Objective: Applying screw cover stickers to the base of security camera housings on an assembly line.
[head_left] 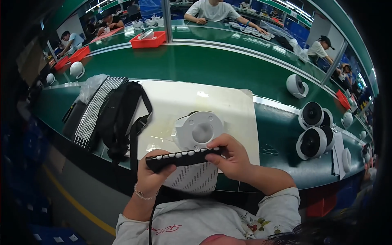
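Note:
My left hand [153, 169] grips one end of a bent black sheet [183, 160] with a row of small white round pads along its folded edge. At its other end my right hand [230, 157] pinches the sheet between thumb and fingers; whether a loose pad is in the fingertips cannot be made out. A pale printed backing sheet [194, 179] hangs below the black sheet. Just beyond my hands, a white rounded housing [188, 130] with a round recess and small round dimples lies on a cream board [239, 122].
At left lie a black bag [116, 116] and another dotted pad sheet [96, 108]. Several white-and-black round devices [312, 141] stand at right, beside papers [338, 155]. Another white device [297, 86] sits on the green belt [204, 61]; a red tray [149, 41] and co-workers are beyond.

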A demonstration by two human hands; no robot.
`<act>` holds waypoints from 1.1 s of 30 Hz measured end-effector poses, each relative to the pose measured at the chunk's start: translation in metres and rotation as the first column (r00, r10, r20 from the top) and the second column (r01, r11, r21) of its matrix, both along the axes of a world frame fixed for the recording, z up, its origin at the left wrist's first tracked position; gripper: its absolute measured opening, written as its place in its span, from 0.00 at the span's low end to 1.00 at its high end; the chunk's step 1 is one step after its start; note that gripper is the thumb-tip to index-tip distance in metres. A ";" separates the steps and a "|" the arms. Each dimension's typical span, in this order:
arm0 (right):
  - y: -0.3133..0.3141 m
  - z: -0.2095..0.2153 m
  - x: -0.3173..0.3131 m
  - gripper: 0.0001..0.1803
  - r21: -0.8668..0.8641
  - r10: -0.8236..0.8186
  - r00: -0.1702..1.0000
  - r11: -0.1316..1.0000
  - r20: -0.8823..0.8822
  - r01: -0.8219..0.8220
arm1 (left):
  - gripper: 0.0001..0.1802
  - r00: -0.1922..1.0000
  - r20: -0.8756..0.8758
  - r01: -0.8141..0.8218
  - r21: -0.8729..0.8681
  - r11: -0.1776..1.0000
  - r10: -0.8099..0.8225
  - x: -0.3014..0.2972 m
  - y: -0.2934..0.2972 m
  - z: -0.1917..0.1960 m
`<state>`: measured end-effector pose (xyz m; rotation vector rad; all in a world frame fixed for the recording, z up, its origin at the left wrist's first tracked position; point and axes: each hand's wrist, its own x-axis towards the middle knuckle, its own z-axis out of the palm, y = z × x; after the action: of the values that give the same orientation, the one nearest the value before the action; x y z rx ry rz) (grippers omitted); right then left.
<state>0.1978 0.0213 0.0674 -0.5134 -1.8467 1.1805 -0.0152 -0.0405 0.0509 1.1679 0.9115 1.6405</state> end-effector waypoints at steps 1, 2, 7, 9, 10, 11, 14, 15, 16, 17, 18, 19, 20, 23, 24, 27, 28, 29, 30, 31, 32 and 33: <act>0.001 -0.001 0.001 0.15 0.041 -0.001 1.000 0.999 0.026 0.000 | 0.13 0.999 -0.028 -0.024 0.005 1.000 0.024 -0.001 0.000 -0.003; 0.002 0.000 0.001 0.15 0.037 0.007 1.000 0.999 0.027 -0.008 | 0.11 1.000 -0.012 -0.027 0.005 1.000 0.027 -0.002 0.001 -0.002; 0.000 0.003 -0.001 0.13 -0.128 0.013 0.999 0.992 0.036 -0.008 | 0.10 0.998 -0.005 -0.056 0.058 0.997 0.057 -0.006 0.000 -0.014; -0.002 0.003 -0.002 0.12 -0.124 0.015 0.999 0.992 -0.028 -0.019 | 0.10 0.998 0.002 -0.071 0.057 0.996 0.071 -0.006 -0.002 -0.016; -0.002 0.003 -0.002 0.11 -0.117 0.016 0.996 0.993 -0.093 -0.027 | 0.10 0.998 -0.007 -0.063 0.065 0.996 0.064 -0.007 -0.002 -0.016; -0.001 0.004 -0.001 0.11 -0.119 0.020 0.996 0.992 -0.092 -0.031 | 0.10 0.998 -0.018 -0.059 0.074 0.996 0.060 -0.007 -0.002 -0.016; 0.007 0.008 0.003 0.10 0.156 -0.001 0.996 0.988 0.084 -0.012 | 0.09 0.999 -0.026 -0.037 0.064 0.997 0.039 -0.008 -0.003 -0.013; 0.010 0.009 0.004 0.11 0.313 0.015 0.995 0.949 0.097 -0.045 | 0.09 0.999 -0.026 -0.039 0.063 0.997 0.041 -0.009 -0.002 -0.014; 0.012 0.010 0.004 0.12 0.461 0.029 0.993 0.884 0.112 -0.078 | 0.08 0.999 -0.008 -0.036 0.058 0.998 0.037 -0.009 -0.002 -0.015; 0.011 0.011 0.004 0.12 0.460 0.031 0.993 0.884 0.113 -0.080 | 0.08 0.999 0.011 -0.033 0.051 0.998 0.032 -0.009 -0.002 -0.016; 0.010 0.013 0.003 0.12 0.542 -0.034 0.992 0.840 0.118 -0.036 | 0.08 0.999 0.012 -0.035 0.050 0.998 0.034 -0.008 -0.002 -0.014; 0.009 0.015 0.003 0.13 0.619 -0.100 0.988 0.785 0.117 0.006 | 0.08 0.998 0.027 -0.053 0.022 0.998 0.052 -0.006 -0.001 -0.011; 0.010 0.016 0.004 0.13 0.620 -0.099 0.988 0.785 0.117 0.005 | 0.08 0.997 0.042 -0.069 -0.003 0.998 0.069 -0.004 -0.001 -0.008; 0.011 0.019 0.004 0.18 0.696 -0.115 0.988 0.718 0.107 0.008 | 0.08 0.997 0.063 -0.053 0.014 0.998 0.052 -0.002 -0.003 -0.010; 0.009 0.020 0.000 0.22 0.625 -0.063 0.995 0.781 0.074 0.003 | 0.08 0.997 0.064 -0.053 0.012 0.999 0.052 -0.003 -0.003 -0.011; 0.007 0.014 -0.004 0.33 0.554 -0.013 0.997 0.832 0.073 -0.030 | 0.08 0.999 -0.042 -0.022 -0.007 1.000 0.022 -0.003 -0.004 -0.012; 0.007 0.012 -0.005 0.33 0.609 -0.057 0.996 0.793 0.071 0.002 | 0.08 0.999 -0.050 -0.001 -0.004 1.000 0.001 -0.003 -0.003 -0.012; 0.008 0.010 -0.006 0.32 0.662 -0.101 0.993 0.749 0.065 0.033 | 0.08 0.998 -0.059 0.019 -0.002 1.000 -0.019 -0.002 -0.002 -0.013; 0.009 0.007 -0.007 0.32 0.662 -0.102 0.993 0.749 0.065 0.034 | 0.08 0.998 -0.059 0.020 -0.002 1.000 -0.020 -0.001 -0.002 -0.013; 0.010 0.006 -0.009 0.29 0.692 -0.105 0.994 0.719 0.019 0.063 | 0.07 0.999 -0.045 0.028 -0.019 0.999 -0.029 -0.001 -0.002 -0.014; 0.011 0.004 -0.009 0.26 0.720 -0.106 0.994 0.688 -0.028 0.093 | 0.07 0.999 -0.031 0.038 -0.037 0.999 -0.039 0.000 -0.002 -0.014; 0.011 0.003 -0.009 0.26 0.719 -0.106 0.994 0.689 -0.028 0.094 | 0.07 0.999 -0.031 0.038 -0.037 0.999 -0.040 0.000 -0.002 -0.013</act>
<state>0.1885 0.0326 0.0704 -0.1572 -2.0772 0.2915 -0.0151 -0.0421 0.0376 1.1827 0.9297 1.5717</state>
